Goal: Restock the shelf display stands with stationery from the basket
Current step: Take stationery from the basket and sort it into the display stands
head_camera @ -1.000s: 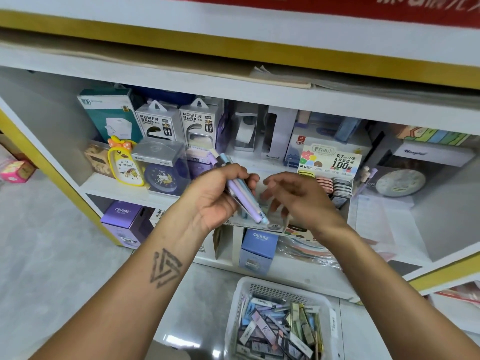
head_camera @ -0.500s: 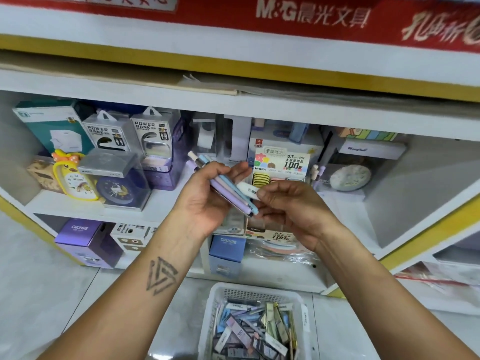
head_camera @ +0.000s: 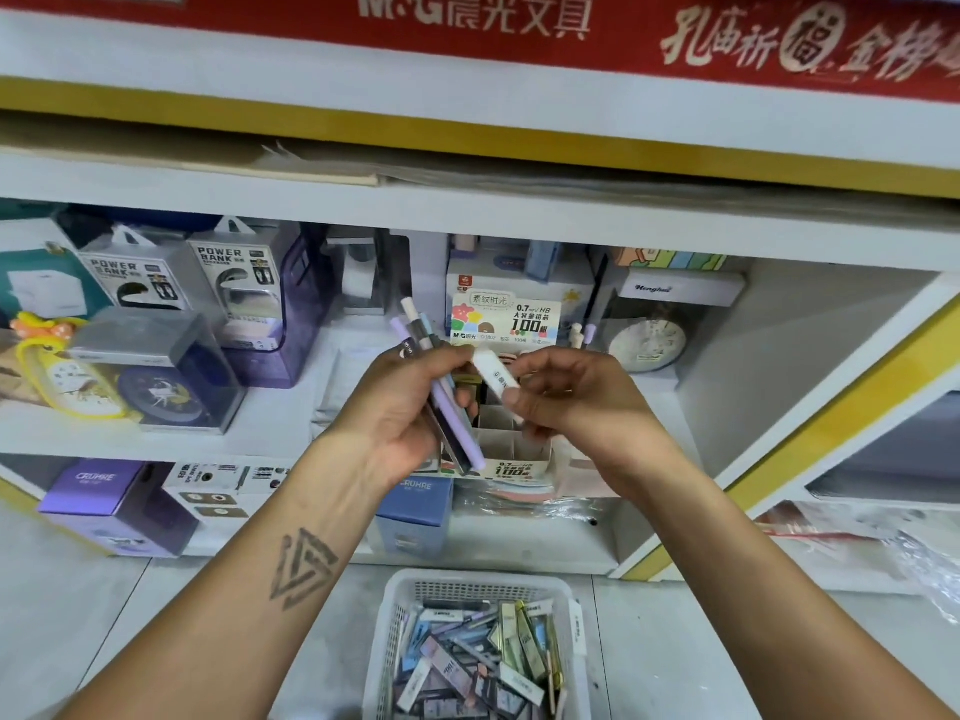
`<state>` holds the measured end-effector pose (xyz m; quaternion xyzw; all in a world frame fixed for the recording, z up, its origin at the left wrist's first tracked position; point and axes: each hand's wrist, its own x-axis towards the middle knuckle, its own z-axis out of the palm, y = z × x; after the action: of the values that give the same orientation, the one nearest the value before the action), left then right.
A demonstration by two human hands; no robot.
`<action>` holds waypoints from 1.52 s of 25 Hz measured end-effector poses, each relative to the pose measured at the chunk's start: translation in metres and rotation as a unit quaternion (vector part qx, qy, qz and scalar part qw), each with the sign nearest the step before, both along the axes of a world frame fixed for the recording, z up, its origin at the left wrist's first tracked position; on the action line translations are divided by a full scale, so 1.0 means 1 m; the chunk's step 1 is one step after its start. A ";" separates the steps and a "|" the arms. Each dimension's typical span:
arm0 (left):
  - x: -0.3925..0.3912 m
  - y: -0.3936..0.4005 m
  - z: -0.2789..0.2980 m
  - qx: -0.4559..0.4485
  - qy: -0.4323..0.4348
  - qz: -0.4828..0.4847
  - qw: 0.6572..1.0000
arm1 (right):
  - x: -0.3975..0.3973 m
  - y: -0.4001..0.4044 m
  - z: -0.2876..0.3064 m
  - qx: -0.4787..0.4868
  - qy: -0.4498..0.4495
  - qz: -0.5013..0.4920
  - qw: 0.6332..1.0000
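My left hand (head_camera: 402, 407) grips a bundle of slim lead cases (head_camera: 454, 423) in purple, blue, white and dark tones, fanned upward in front of the shelf. My right hand (head_camera: 571, 402) pinches one white lead case (head_camera: 493, 375) pulled a little apart from the bundle. Directly behind both hands stands the cardboard display stand (head_camera: 511, 449) with open compartments and a "0.7 HB 100" header card (head_camera: 506, 317). On the floor below sits a white plastic basket (head_camera: 395, 615) holding several more cases.
The middle shelf (head_camera: 270, 428) holds power bank boxes (head_camera: 236, 283), a boxed clock (head_camera: 156, 376) and a yellow alarm clock (head_camera: 57, 371) at left, a round clock (head_camera: 647, 345) at right. Purple and blue boxes (head_camera: 111, 504) stand on the lower shelf. A yellow-trimmed shelf side (head_camera: 810, 444) slants at right.
My right hand has drawn a single white case out of the bundle that my left hand holds. The view has shifted left, so the shelf contents and the basket now sit further right.
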<state>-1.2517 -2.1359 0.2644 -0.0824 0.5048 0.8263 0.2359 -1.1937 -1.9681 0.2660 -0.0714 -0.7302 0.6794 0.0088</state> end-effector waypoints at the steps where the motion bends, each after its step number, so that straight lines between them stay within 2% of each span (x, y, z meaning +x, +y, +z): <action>1: 0.001 0.003 0.001 -0.004 0.009 -0.005 1.000 | 0.003 0.000 0.001 0.017 -0.005 0.034 0.999; 3: 0.003 0.008 0.001 -0.020 0.025 -0.035 0.999 | 0.006 -0.003 0.001 0.075 -0.001 0.075 0.994; 5: 0.006 0.011 0.001 -0.030 0.031 -0.058 0.997 | 0.006 -0.001 0.001 0.099 0.015 0.072 0.992; 11: -0.001 0.003 -0.004 -0.044 -0.051 -0.076 0.995 | -0.006 0.025 0.001 0.225 0.077 -0.079 0.968; 13: -0.002 0.000 -0.005 -0.030 -0.077 -0.091 0.992 | -0.007 0.029 0.000 0.237 0.103 -0.098 0.961; 16: -0.003 -0.004 -0.004 -0.018 -0.096 -0.102 0.990 | -0.009 0.031 0.000 0.309 0.124 -0.095 0.938; 17: -0.004 -0.006 -0.003 -0.014 -0.102 -0.102 0.989 | -0.009 0.030 0.001 0.302 0.112 -0.095 0.942; 20: -0.009 -0.018 0.003 -0.001 -0.103 -0.090 0.991 | -0.011 0.016 0.004 0.188 0.069 -0.078 0.977; 23: -0.015 -0.038 0.007 -0.003 -0.111 -0.060 0.992 | -0.014 -0.006 0.005 0.126 0.056 -0.042 0.990; 29: -0.027 -0.084 0.014 0.016 -0.143 0.019 0.989 | -0.023 -0.044 -0.009 0.153 0.076 0.000 0.985; 35: -0.031 -0.113 0.009 -0.013 -0.127 0.020 0.992 | -0.036 -0.058 -0.014 0.143 0.058 -0.013 0.988; 38: -0.033 -0.121 0.010 -0.029 -0.114 0.028 0.993 | -0.040 -0.063 -0.016 0.170 0.069 -0.017 0.983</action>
<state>-1.2843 -2.2570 0.2742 -0.1970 0.4959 0.8027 0.2664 -1.2340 -2.0313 0.2502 -0.0346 -0.8313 0.5485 0.0829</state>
